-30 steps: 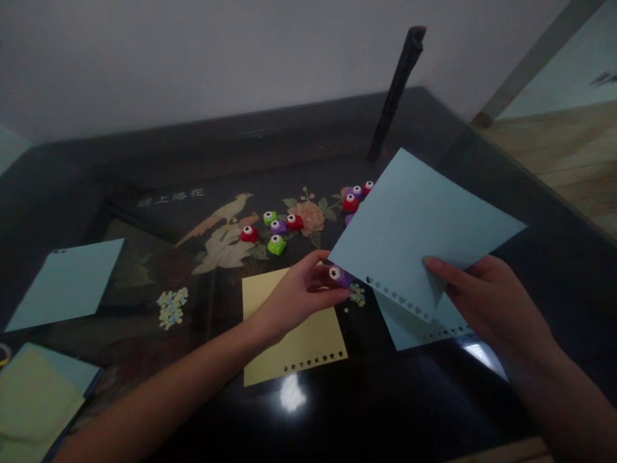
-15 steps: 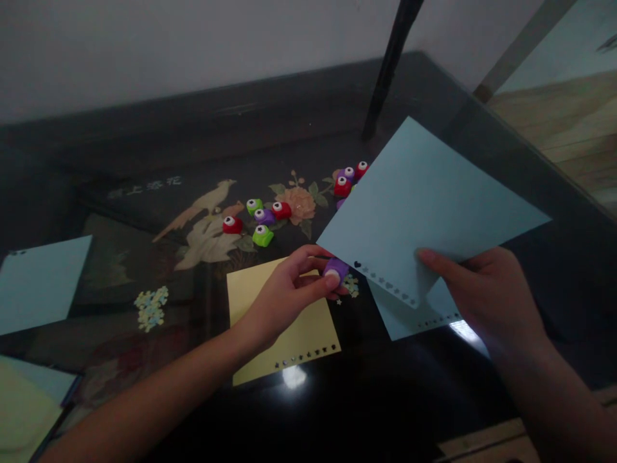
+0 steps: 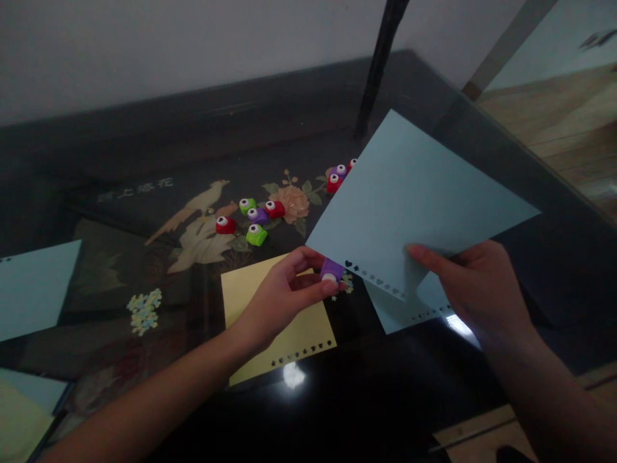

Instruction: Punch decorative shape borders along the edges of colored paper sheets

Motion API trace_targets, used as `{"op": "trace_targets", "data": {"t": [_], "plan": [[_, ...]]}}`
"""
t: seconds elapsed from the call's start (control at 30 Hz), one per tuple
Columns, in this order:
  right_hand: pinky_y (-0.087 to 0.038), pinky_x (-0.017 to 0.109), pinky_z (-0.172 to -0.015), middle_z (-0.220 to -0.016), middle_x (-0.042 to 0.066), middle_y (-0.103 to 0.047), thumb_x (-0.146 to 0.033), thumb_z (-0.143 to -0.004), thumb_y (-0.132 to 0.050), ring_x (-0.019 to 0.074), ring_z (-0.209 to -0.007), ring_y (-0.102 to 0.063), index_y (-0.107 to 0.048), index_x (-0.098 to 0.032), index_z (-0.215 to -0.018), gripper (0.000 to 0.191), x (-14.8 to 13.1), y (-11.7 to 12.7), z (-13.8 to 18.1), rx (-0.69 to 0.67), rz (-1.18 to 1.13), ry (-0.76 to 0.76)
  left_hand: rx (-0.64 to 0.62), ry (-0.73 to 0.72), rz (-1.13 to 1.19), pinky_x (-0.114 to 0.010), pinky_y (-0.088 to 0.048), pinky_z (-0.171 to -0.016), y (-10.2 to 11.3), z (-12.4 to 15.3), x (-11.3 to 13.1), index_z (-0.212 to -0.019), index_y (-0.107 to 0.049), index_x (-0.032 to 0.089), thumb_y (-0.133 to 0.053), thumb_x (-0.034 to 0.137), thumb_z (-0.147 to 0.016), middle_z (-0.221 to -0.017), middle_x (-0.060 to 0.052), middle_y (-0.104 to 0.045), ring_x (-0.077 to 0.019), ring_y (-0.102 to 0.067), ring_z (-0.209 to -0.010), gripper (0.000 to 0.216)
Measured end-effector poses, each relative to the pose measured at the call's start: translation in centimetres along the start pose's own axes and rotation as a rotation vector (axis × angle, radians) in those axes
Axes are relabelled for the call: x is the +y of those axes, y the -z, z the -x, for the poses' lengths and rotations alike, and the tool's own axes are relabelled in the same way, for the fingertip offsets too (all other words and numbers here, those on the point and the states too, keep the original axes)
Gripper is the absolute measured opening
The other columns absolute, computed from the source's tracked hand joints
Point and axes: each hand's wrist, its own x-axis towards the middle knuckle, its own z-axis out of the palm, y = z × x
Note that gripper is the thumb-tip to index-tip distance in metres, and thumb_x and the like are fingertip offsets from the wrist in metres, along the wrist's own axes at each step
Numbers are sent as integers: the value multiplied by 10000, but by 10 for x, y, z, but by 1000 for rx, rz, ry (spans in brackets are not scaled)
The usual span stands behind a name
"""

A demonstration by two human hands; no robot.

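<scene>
Between the thumb and fingers of my left hand (image 3: 284,296) is a small purple craft punch (image 3: 332,270) with a white button. It sits at the lower left edge of a light blue sheet of paper (image 3: 409,193). My right hand (image 3: 472,283) pinches that sheet, thumb on top, and holds it tilted above the table. A row of small punched shapes, hearts and stars among them, runs along its lower edge. Below my left hand lies a yellow sheet (image 3: 294,328), also with a punched row. Another blue sheet (image 3: 385,315) lies partly hidden under the raised one.
Several red, green and purple punches (image 3: 257,235) stand on the dark glass table (image 3: 183,334); more punches (image 3: 334,184) are partly behind the raised sheet. Paper cutouts (image 3: 144,311) lie in a pile at left, others (image 3: 347,283) near the held punch. More paper (image 3: 38,289) lies far left.
The whole view has shifted slightly, so things appear a little further left. At the sheet's edge, a second dark punched shape now shows beside the heart. Both hands keep their holds.
</scene>
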Motion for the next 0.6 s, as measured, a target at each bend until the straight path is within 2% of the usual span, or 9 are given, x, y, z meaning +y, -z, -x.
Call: {"op": "trace_targets", "data": {"t": [0.3,0.47,0.6], "plan": [[-553,318,-559,-741,6,-764,-357,-665,-794,195,-620,-697,-757,-239,-706,130,-4,-1,1,-21,71,78,9,-8,-14,-278,-523,-805,0,1,1,-896,-579,173,-778,253,-730,-919,2,-675,-169,-713,-850,271],[-570,365,-640,-719,13,-761,-345,-687,-778,230,-666,-717,-740,-243,-657,112,-7,0,5,44,232,256,53,6,-43,-288,-516,-768,-1,1,1,-876,-573,165,-790,257,-696,-906,-18,-689,-180,-700,-837,296],[-577,390,-733,-747,-4,-766,-291,-707,-766,241,-738,-731,-738,-274,-690,38,-9,0,8,32,288,386,71,7,-29,-300,-513,-775,-2,0,1,-906,-601,159,-796,243,-679,-968,-43,-695,-178,-686,-837,311]]}}
